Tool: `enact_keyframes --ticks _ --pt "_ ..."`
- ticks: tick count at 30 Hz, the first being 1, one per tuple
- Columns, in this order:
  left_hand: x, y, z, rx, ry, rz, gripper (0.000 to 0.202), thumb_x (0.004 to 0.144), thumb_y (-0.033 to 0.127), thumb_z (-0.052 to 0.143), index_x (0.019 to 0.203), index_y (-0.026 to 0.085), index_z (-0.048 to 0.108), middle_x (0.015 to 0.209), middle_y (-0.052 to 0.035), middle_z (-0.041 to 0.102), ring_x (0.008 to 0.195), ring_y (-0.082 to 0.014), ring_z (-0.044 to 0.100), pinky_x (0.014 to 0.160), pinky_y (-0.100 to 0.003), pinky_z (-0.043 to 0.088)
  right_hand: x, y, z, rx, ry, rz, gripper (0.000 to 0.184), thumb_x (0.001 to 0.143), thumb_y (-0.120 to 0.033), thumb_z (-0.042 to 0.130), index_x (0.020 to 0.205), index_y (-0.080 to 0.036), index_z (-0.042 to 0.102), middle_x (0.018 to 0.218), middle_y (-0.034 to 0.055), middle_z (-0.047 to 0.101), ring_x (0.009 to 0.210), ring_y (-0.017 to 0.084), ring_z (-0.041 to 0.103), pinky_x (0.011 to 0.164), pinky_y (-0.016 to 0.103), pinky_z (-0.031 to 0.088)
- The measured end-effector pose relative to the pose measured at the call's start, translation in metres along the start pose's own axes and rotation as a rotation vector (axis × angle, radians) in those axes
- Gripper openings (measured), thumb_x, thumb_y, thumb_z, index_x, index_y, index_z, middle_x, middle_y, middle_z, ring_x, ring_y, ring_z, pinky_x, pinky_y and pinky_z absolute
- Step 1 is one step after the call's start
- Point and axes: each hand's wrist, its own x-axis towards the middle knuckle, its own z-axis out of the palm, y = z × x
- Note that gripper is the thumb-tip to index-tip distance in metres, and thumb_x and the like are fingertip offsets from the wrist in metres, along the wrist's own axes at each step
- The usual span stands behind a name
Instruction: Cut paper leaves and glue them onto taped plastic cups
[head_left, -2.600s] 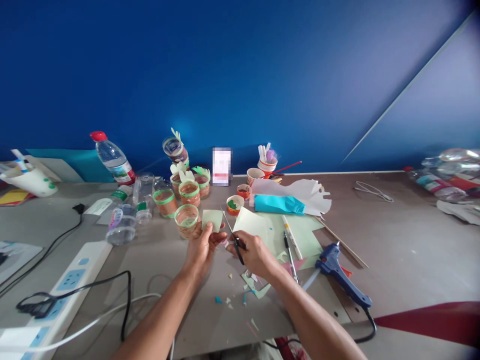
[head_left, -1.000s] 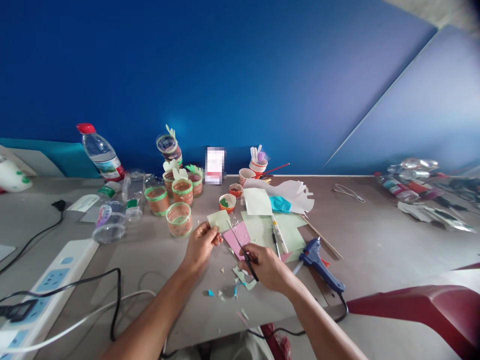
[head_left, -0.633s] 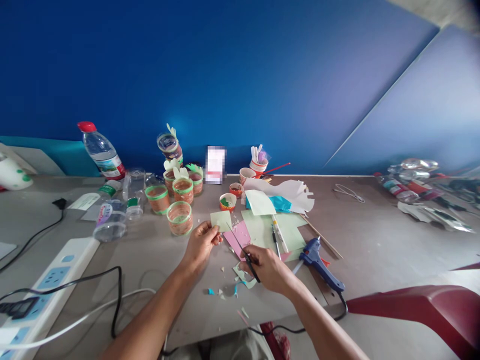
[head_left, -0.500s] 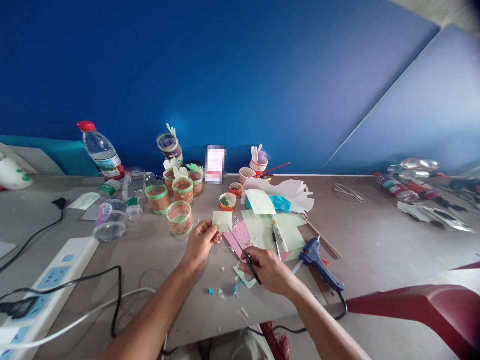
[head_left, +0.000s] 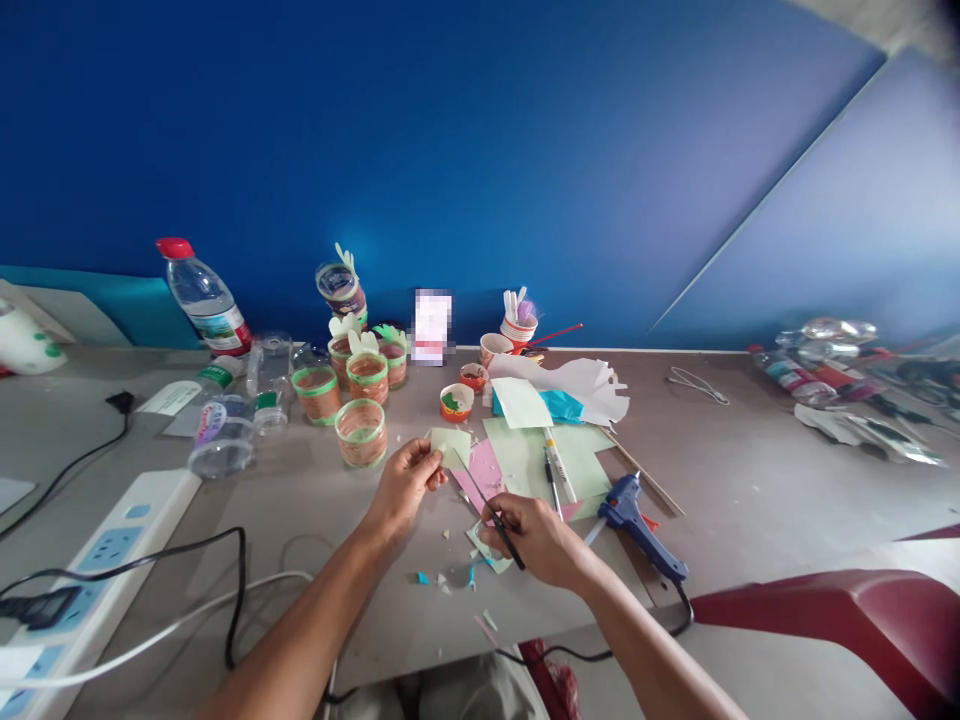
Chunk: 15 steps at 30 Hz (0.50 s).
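My left hand [head_left: 405,484] pinches a small pale green paper piece [head_left: 451,445] above the table. My right hand [head_left: 534,540] grips small black scissors [head_left: 482,491], whose blades point up-left and meet the lower edge of that paper. A pink sheet [head_left: 478,471] and several paper scraps [head_left: 457,572] lie on the table under my hands.
Decorated plastic cups [head_left: 361,432] stand left of the paper. Cut bottles [head_left: 222,436], a water bottle [head_left: 204,299], a power strip [head_left: 97,560] with cables lie left. Green sheets [head_left: 570,452], pens [head_left: 559,466], a blue glue gun [head_left: 637,518] and a red chair [head_left: 832,618] are right.
My left hand has turned the green paper piece and lowered it onto the scissor blades. My right hand has shifted slightly with the scissors. The view has swung to the right.
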Motion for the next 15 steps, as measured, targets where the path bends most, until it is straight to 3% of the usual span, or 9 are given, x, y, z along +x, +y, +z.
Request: enact_keyframes --ticks 5,10,15 --pt "0.0004 0.0004 -0.0007 -0.028 -0.004 -0.013 0.029 0.061 0.038 0.078 0.07 0.017 0.061 0.055 0.0028 0.056 0.05 -0.0098 0.051 0.052 -0.023 0.036 -0.0013 -0.0011 -0.001 -0.003 -0.002 -0.013 0.017 0.081 -0.033 0.058 0.078 -0.017 0.06 0.057 -0.0061 0.037 0.055 0.009 0.033 0.049 0.021 0.025" --pt "0.0037 -0.0055 -0.0038 -0.04 -0.008 0.038 0.029 0.068 0.039 0.073 0.082 0.016 0.063 0.052 0.0051 0.053 0.048 -0.009 0.048 0.052 -0.023 0.035 -0.0049 0.003 0.0006 -0.005 -0.009 -0.032 0.017 0.081 -0.033 0.057 0.079 -0.016 0.061 0.058 -0.0058 0.041 0.055 0.009 0.032 0.049 0.021 0.024" --pt "0.0062 -0.008 -0.0051 -0.007 -0.006 0.069 0.025 0.069 0.038 0.071 0.079 0.016 0.063 0.049 0.0058 0.05 0.047 -0.0088 0.044 0.051 -0.023 0.033 -0.0059 0.0057 0.0046 0.002 -0.016 -0.022 0.017 0.081 -0.034 0.058 0.08 -0.017 0.061 0.058 -0.0064 0.041 0.054 0.009 0.031 0.049 0.021 0.025"
